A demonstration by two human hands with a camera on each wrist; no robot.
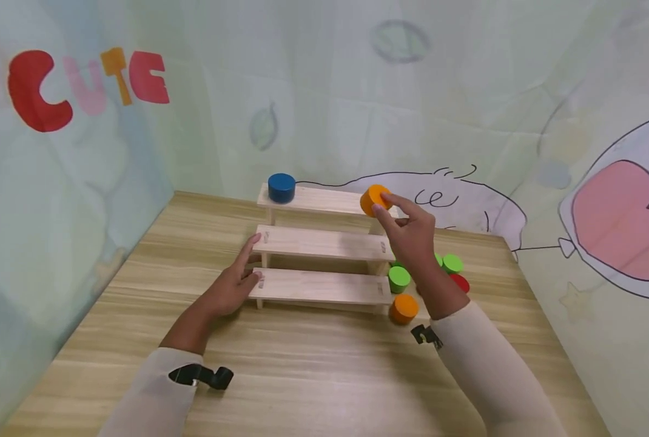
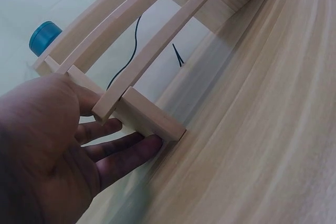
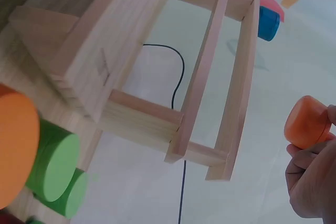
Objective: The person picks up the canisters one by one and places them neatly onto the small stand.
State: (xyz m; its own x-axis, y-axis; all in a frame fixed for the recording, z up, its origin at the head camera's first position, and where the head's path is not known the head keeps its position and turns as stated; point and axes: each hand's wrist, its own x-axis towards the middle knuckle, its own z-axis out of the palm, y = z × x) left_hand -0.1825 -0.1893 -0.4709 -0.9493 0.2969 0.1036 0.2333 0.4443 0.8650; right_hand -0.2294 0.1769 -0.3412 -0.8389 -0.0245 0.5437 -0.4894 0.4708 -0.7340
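A three-tier wooden rack (image 1: pixel 324 286) stands on the table, its shelves stepping up toward the back. On the top shelf's left end sits a blue cylinder block (image 1: pixel 282 189). My right hand (image 1: pixel 416 238) pinches an orange cylinder block (image 1: pixel 372 200) between thumb and fingers, by the top shelf's right end; the right wrist view shows this orange block (image 3: pixel 305 123) apart from the rack. My left hand (image 1: pixel 227 292) touches the rack's left end, thumb on the bottom shelf and index finger at the middle one. Its fingers (image 2: pixel 126 162) press fairly straight against the end support.
Right of the rack stand another orange block (image 1: pixel 404 309), a green block (image 1: pixel 398 279), a further green block (image 1: pixel 452 263) and a red block (image 1: pixel 460 283); my right forearm partly hides this group. A printed cloth backdrop (image 1: pixel 324 91) encloses the wooden table (image 1: pixel 302 376) behind and at the sides.
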